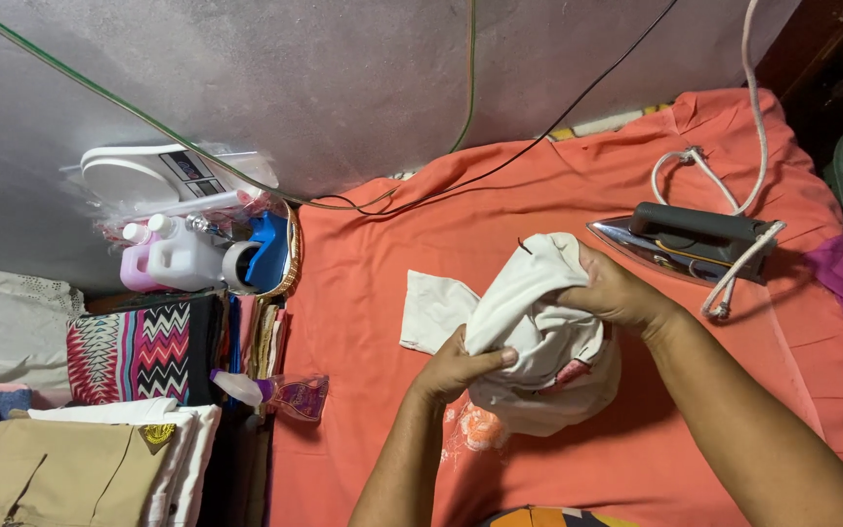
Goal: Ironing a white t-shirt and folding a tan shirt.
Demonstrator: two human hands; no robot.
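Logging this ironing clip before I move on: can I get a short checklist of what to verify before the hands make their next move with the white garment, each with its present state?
1. Both hands grip the garment: ok. The left hand and right hand each pinch the bunched white garment.
2. Garment lies flat for pressing: not ok; it is crumpled and partly lifted off the orange cloth.
3. Iron is clear of the hands: ok; it lies just beyond the right hand, not touching it.
4. Iron cord is clear of the garment: ok.
5. Iron is hot or plugged in: cannot tell.
6. Spray bottle is at hand: ok, at the cloth's left edge.
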